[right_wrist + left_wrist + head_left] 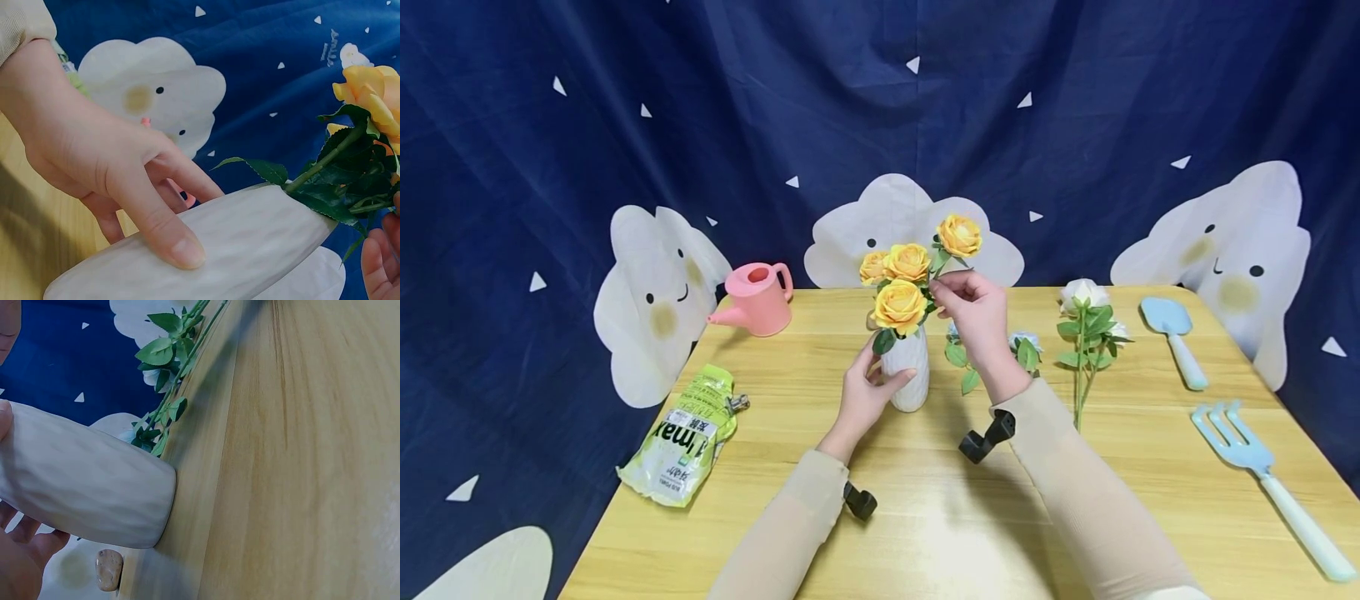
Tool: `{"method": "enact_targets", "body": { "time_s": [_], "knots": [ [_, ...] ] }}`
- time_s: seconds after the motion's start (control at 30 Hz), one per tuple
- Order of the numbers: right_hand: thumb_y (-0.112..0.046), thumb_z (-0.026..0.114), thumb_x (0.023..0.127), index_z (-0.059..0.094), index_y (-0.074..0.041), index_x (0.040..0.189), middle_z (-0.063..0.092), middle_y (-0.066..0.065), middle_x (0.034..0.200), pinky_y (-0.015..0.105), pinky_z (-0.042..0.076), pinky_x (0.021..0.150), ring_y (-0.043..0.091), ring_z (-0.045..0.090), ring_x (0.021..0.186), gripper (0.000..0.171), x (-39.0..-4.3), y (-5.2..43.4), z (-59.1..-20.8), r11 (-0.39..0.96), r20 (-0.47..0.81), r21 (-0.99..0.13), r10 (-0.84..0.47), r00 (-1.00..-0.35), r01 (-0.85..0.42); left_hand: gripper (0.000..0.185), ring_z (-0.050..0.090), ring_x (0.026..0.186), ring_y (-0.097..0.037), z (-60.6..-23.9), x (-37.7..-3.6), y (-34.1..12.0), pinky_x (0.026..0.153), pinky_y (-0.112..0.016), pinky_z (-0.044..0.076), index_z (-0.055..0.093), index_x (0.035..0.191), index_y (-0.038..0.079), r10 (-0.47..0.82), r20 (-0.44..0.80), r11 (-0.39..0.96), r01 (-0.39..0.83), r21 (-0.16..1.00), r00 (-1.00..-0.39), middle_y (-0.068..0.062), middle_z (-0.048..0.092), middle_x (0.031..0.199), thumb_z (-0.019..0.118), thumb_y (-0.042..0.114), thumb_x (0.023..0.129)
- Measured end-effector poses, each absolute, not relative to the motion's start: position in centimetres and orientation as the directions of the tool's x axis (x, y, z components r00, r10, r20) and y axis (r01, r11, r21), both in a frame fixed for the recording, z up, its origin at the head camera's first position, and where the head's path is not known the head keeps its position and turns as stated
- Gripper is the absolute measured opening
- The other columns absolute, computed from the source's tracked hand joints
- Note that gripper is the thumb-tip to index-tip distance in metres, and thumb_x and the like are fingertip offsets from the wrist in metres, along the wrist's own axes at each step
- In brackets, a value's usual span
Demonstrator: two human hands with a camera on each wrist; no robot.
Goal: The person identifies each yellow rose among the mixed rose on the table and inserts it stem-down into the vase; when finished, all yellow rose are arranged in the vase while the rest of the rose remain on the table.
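Note:
A white textured vase (912, 387) stands upright on the table, and my left hand (865, 396) grips it from the left side. In the right wrist view the thumb of that left hand (134, 169) lies across the vase. Several yellow roses (901, 307) rise from the vase's mouth. Above and to the right, my right hand (977, 312) pinches the stem of another yellow rose (958, 236); its lower stem is hidden behind the fingers and leaves. Fingertips of the right hand (378, 262) show beside the green leaves.
Pale blue flowers (1025, 340) and white roses (1084, 296) lie to the right. Farther right are a blue trowel (1167, 317) and a garden fork (1247, 454). On the left stand a pink watering can (762, 304) and a green-white bag (681, 454). A brown stone (109, 570) sits behind the vase.

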State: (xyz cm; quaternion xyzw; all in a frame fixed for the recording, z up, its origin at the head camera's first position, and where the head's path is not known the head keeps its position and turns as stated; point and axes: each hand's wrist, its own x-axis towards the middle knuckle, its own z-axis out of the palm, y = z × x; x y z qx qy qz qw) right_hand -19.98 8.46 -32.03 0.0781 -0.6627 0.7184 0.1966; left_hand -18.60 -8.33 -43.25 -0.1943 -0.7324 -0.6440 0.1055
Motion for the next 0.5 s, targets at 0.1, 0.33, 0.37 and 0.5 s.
{"method": "enact_targets", "body": {
  "time_s": [0.1,0.33,0.37,0.5],
  "knots": [
    [0.004,0.064,0.082,0.063,0.016,0.091,0.066,0.015,0.081,0.026,0.053,0.055,0.009,0.058,0.064,0.016,-19.6,8.4,-31.8,-0.030,0.365,-0.927,0.171,-0.915,-0.375,0.062,0.047,0.121,-0.023,-43.3,-18.7,-8.4,0.094,-0.045,0.044,0.045,0.136,0.012,0.151,0.413,0.091,0.429,0.899,-0.898,-0.008,0.050,0.134,0.073,0.010,0.081],
    [0.000,0.068,0.082,0.065,0.012,0.091,0.066,0.008,0.085,0.026,0.052,0.055,0.010,0.059,0.065,0.015,-20.6,9.0,-33.0,-0.067,0.372,-0.919,0.174,-0.912,-0.388,0.062,0.046,0.121,-0.024,-43.4,-18.7,-8.4,0.093,-0.045,0.044,0.045,0.136,0.014,0.156,0.419,0.095,0.436,0.895,-0.895,-0.007,0.048,0.135,0.073,0.011,0.081],
    [-0.001,0.068,0.082,0.065,0.011,0.091,0.066,0.007,0.085,0.026,0.051,0.055,0.010,0.059,0.066,0.016,-20.9,9.1,-33.2,-0.072,0.374,-0.918,0.176,-0.911,-0.391,0.062,0.046,0.121,-0.024,-43.4,-18.7,-8.4,0.093,-0.045,0.044,0.045,0.137,0.014,0.155,0.418,0.097,0.435,0.895,-0.895,-0.008,0.048,0.135,0.073,0.011,0.081],
    [-0.005,0.070,0.082,0.067,0.007,0.091,0.067,0.009,0.086,0.025,0.052,0.056,0.012,0.059,0.066,0.015,-21.1,9.5,-33.4,-0.058,0.399,-0.908,0.177,-0.900,-0.415,0.063,0.047,0.120,-0.024,-43.3,-18.6,-8.4,0.093,-0.045,0.045,0.045,0.137,0.013,0.152,0.418,0.102,0.435,0.895,-0.895,-0.008,0.048,0.135,0.073,0.011,0.081]
  ]
}}
